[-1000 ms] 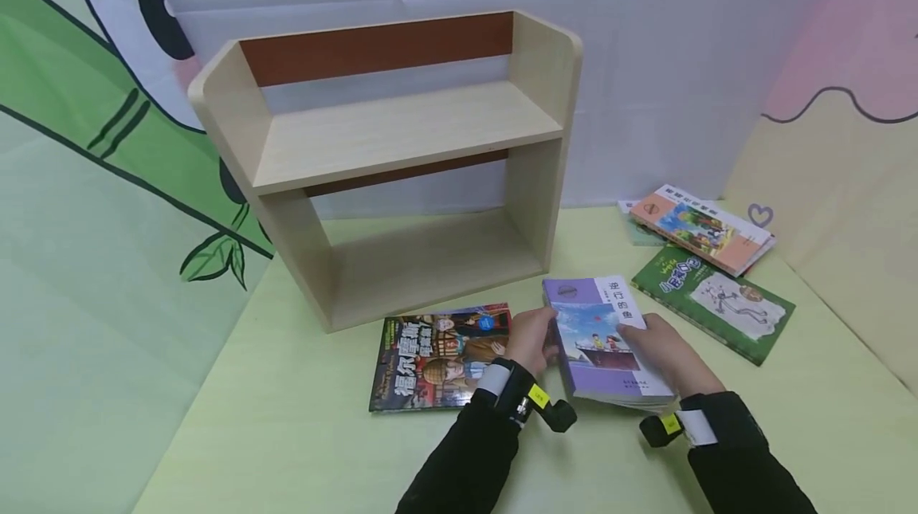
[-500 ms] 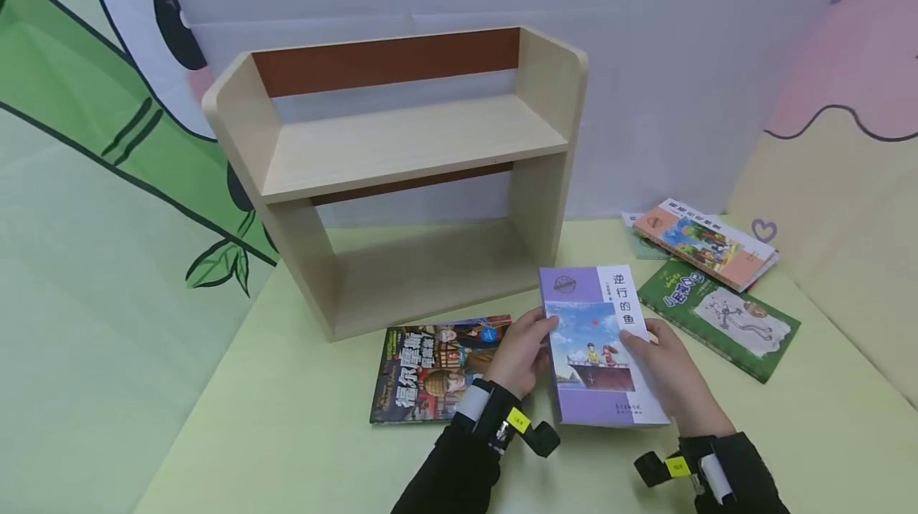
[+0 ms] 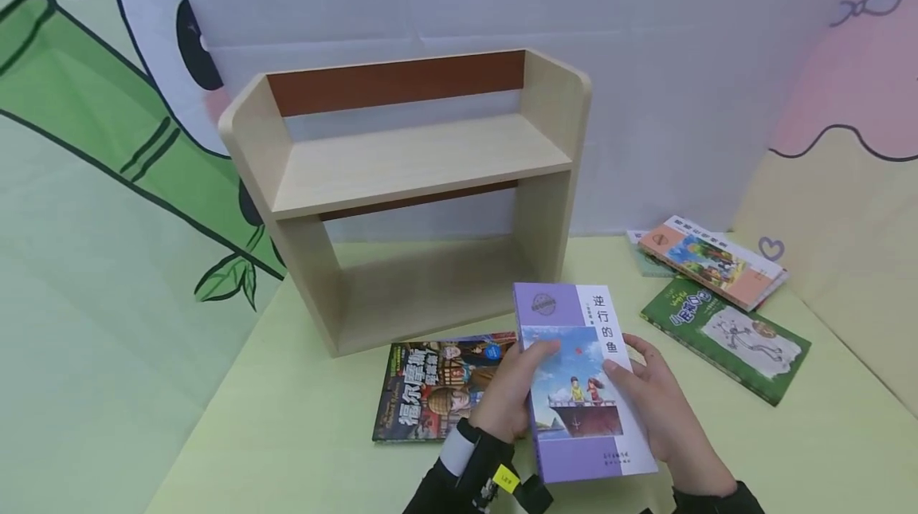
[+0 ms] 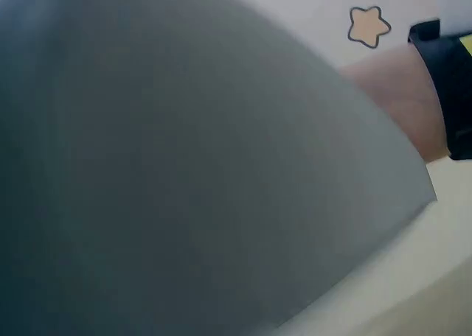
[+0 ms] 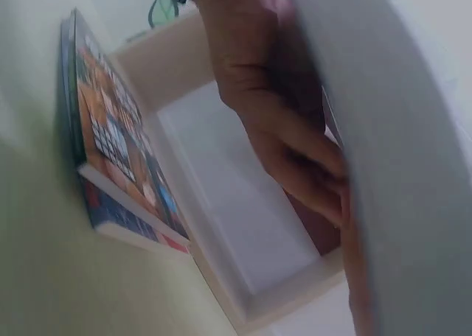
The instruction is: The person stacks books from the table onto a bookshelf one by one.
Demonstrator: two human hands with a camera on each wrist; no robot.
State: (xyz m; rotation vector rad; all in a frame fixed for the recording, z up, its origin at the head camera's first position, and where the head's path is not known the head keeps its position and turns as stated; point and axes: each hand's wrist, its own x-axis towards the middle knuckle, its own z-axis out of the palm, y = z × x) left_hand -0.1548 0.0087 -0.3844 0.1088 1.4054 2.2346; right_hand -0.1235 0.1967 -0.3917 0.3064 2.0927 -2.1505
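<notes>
A purple and white paperback book (image 3: 566,458) is tilted up above the table, its illustrated cover facing me in the head view. My left hand (image 3: 508,398) grips its left edge, thumb on the cover. On the opposite edge my right hand (image 3: 663,410) holds it, thumb also on the front and fingers partly hidden behind. In the right wrist view the left hand (image 5: 254,93) shows beside the blurred pale book. The book fills most of the left wrist view as a grey surface. Partly behind the left hand, a dark comic-style book (image 3: 423,394) lies on the table.
A two-tier wooden bookshelf (image 3: 423,159) with bare boards stands behind the books. At right lie a green book (image 3: 724,339) and an orange and white book (image 3: 710,259), with another book partly beneath. Another book (image 5: 136,233) sits under the dark one. Printed cloth walls surround the table.
Both hands have lifted the purple book from near the table, tilted it up toward me and drawn it closer. The left thumb now reaches further onto the cover. The head view has shifted slightly.
</notes>
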